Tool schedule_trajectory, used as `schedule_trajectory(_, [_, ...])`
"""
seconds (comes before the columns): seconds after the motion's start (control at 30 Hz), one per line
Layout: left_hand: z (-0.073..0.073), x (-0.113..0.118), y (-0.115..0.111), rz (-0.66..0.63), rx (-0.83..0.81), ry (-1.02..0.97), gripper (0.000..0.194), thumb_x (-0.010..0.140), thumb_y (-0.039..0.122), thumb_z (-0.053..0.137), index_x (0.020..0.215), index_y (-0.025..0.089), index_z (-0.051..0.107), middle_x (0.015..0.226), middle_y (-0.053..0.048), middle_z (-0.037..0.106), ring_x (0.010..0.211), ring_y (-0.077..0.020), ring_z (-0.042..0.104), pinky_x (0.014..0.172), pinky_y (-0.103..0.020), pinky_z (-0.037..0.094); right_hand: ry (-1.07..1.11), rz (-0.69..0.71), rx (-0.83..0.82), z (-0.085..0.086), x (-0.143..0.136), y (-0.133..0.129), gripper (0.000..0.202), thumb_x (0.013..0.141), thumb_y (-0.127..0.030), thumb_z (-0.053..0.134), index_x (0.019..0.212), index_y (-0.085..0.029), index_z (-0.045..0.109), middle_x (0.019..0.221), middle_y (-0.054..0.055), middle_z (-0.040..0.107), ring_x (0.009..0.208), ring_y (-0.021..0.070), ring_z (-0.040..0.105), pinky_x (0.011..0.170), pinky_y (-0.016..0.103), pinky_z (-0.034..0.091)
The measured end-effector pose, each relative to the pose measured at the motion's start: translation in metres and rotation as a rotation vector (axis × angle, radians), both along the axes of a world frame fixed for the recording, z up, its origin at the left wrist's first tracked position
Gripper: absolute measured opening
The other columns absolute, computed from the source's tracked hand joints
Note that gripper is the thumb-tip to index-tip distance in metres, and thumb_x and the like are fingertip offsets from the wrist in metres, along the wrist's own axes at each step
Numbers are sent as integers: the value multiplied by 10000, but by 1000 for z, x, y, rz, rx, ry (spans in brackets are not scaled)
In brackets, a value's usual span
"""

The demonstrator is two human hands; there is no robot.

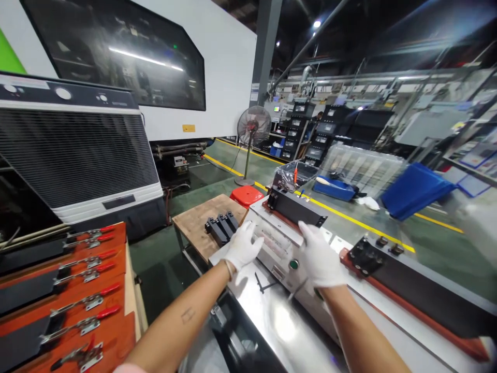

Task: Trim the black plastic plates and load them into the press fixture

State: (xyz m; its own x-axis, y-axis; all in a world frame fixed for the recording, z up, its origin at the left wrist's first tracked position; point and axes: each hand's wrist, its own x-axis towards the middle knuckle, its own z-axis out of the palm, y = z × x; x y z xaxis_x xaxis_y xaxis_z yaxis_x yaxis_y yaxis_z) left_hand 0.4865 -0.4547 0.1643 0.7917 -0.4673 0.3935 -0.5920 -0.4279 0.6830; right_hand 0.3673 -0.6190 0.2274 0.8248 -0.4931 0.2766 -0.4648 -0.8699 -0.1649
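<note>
A factory floor: a large white moulding machine (155, 62) fills the upper left of the frame, yellow lane lines (349, 212) cross the green floor, and racks of black housings (310, 129) stand behind a pedestal fan (253, 127) at centre.

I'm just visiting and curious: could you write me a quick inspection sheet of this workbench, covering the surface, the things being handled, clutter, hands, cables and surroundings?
Surface: shiny metal machine top, reflective.
Job's things: grey metal unit with a green button; black bar at its far edge.
Clutter: black blocks on a wooden table; orange boards with red-handled toggle clamps at left.
Hands: left hand and right hand, both in white gloves, rest on the unit; no closed grip visible.
Cables: dark cables on the floor under the big white machine.
Surroundings: standing fan, red stool, blue bins, yellow floor lines.
</note>
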Motion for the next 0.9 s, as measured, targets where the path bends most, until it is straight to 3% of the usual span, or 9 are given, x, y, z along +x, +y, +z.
schedule_trajectory(0.13, [60,18,-55,-48,212,-280,618,854,401,548,1397,122,451,1494,-181,384,1359,-323,373,1134,-457,306,-81,-33,55,53,37,-10,593,857,-157,373,1443,-240,421,1536,78,332,1240,265,521,957,357,467])
schedule_trajectory(0.23, [92,25,-93,-104,272,-415,610,878,433,510,1391,109,447,1481,-177,402,1354,-321,364,1135,-455,288,-51,-39,114,63,50,-17,550,877,-188,367,1421,-199,448,1494,103,403,1229,265,531,983,361,448])
schedule_trajectory(0.3, [98,28,-114,-120,297,-424,550,885,414,492,1335,97,500,1414,-166,485,1325,-302,397,1130,-438,296,-18,-47,138,57,56,-21,510,890,-213,366,1383,-176,490,1442,131,464,1175,271,572,960,368,460])
schedule_trajectory(0.4, [95,33,-132,-112,311,-388,495,883,360,485,1282,71,537,1360,-179,531,1316,-309,403,1134,-464,278,-13,-57,156,47,60,-26,475,913,-248,354,1357,-181,510,1443,135,457,1100,261,615,921,364,474])
schedule_trajectory(0.53, [89,38,-118,-140,286,-365,453,862,386,523,1219,117,596,1290,-138,593,1261,-284,464,1122,-427,312,-52,-15,158,40,43,-22,470,915,-212,346,1353,-200,517,1431,88,482,1208,215,546,999,307,419])
schedule_trajectory(0.63, [67,35,-79,-52,235,-332,421,900,415,461,1192,155,617,1236,-110,627,1187,-251,525,1106,-386,339,-79,2,204,20,9,-9,479,909,-158,304,1315,-205,554,1333,69,576,1209,175,537,988,251,402])
schedule_trajectory(0.73, [15,27,-33,159,207,-229,456,912,348,421,1262,90,557,1281,-173,584,1191,-280,528,1062,-404,387,124,-18,336,-16,-25,2,370,897,-228,368,1115,-247,665,1061,67,689,913,199,655,788,278,467])
schedule_trajectory(0.83, [-39,23,-3,270,233,-104,547,874,313,472,1334,16,480,1375,-248,498,1239,-332,506,1054,-453,400,201,-24,374,-46,-39,9,368,902,-259,399,1195,-279,621,1123,58,667,911,183,658,747,256,458])
schedule_trajectory(0.9, [-61,24,4,240,250,-56,605,858,331,503,1385,39,439,1450,-222,439,1293,-318,470,1087,-428,380,187,-37,351,-56,-39,11,377,923,-269,381,1238,-288,587,1194,55,642,972,174,649,760,243,454])
